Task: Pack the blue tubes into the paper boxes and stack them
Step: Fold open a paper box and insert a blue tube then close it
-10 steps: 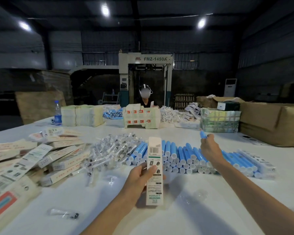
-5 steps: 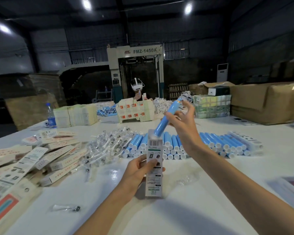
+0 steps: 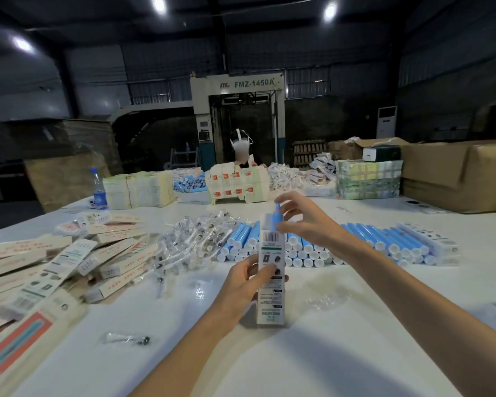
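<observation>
My left hand [image 3: 248,277] grips a tall white paper box [image 3: 271,293] that stands upright on the white table [image 3: 341,353]. A blue tube [image 3: 277,217] sticks out of the box's open top, most of it inside. My right hand [image 3: 301,219] is over the box top and pinches the tube's upper end with its fingertips. Behind the box lies a long row of blue tubes [image 3: 364,245] with white caps facing me.
Flat paper boxes [image 3: 69,259] are piled at the left, clear plastic packets [image 3: 192,242] beside them. A packed box [image 3: 430,242] lies at the tube row's right end. Stacks of boxes [image 3: 236,184], a water bottle [image 3: 98,190], cartons [image 3: 455,173] and another person sit at the far side.
My right hand lifted a blue tube from the row, brought it over the box and lowered it into the open top. My left hand has kept the box upright.
</observation>
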A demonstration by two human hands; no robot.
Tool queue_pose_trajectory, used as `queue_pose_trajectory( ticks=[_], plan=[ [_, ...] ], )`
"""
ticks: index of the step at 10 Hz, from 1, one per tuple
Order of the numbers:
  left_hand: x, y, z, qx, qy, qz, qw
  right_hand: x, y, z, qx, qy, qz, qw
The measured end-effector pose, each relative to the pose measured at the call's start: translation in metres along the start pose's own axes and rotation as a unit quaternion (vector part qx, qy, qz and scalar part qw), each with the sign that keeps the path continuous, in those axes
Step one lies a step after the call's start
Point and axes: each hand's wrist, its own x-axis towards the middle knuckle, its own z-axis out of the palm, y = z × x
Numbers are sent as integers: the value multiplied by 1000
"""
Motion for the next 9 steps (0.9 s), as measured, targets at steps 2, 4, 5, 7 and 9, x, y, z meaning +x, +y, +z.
queue_pose_trajectory(
  ticks=[2,4,5,7,9],
  plan=[
    [2,-7,7,15,49,-11,999,-6,31,29,9,69,-25,997],
    [-5,-1,0,66,199,1,978,12,40,72,54,133,17,990],
    [-12,13,-12,76,231,-11,970,21,38,110,30,48,-6,998],
    [-47,5,-61,133,337,16,932,32,22,187,-101,-112,-81,985],
    [-72,-3,-88,130,402,11,906,43,10,251,-114,-217,-49,968]
  ],
)
